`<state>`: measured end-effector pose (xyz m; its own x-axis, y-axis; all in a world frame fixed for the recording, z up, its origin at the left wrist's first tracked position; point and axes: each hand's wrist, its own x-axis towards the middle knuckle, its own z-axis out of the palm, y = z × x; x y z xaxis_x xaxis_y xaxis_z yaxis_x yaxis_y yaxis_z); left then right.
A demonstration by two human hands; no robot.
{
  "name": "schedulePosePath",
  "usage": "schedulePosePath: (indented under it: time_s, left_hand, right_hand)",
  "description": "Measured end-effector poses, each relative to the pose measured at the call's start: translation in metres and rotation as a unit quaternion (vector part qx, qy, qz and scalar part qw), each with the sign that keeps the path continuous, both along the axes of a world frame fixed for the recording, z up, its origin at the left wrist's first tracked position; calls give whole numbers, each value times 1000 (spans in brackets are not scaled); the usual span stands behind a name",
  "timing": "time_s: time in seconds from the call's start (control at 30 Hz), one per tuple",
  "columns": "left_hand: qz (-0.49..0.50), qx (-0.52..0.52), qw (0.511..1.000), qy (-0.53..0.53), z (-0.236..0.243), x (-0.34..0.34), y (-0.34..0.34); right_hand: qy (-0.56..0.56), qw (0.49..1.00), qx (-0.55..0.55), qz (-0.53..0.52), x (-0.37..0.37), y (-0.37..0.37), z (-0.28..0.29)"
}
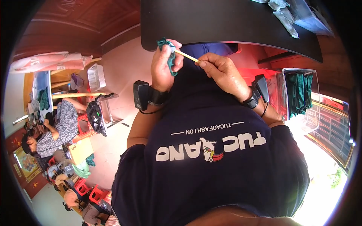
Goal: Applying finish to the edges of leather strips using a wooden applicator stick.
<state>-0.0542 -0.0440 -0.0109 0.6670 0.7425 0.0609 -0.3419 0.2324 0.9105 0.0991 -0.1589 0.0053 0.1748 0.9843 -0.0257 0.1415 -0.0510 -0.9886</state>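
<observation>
Two hands are positioned apart near the edge of the black table [226, 22]. The left hand [160, 71] grips gathered dark green fabric [172, 63]; the right hand [223, 72] pinches a narrow yellow strip [187, 56] extending straight to that fabric.

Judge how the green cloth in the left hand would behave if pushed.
The green cloth is probably floppy, since it looks crumpled in the left hand. It is likely light, being a small bunch. It seems unlikely to roll, given its uneven shape.
</observation>
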Motion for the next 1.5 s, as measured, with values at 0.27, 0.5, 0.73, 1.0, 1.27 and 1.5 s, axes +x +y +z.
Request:
schedulePosePath:
  time_s: [0.27,0.5,0.73,1.0,1.27,1.5]
  left_hand:
    - [-18,-11,997,-72,0,-12,14]
    - [-69,15,996,-45,1,-20,15]
    - [-109,89,984,106,15,-22,10]
    - [-65,125,985,101,9,-7,-3]
    - [-41,-39,996,-67,0,-9,7]
    - [-46,-128,984,-117,-1,-13,18]
  right_hand:
    - [-26,999,4,-22,6,-11,3]
    - [-45,999,1,2,2,-9,9]
    - [33,998,-46,32,2,-8,7]
    - [109,994,3,-7,-14,-3,-12]
    - [-54,998,24,-35,2,-5,1]
    - [-62,998,14,-26,6,-12,5]
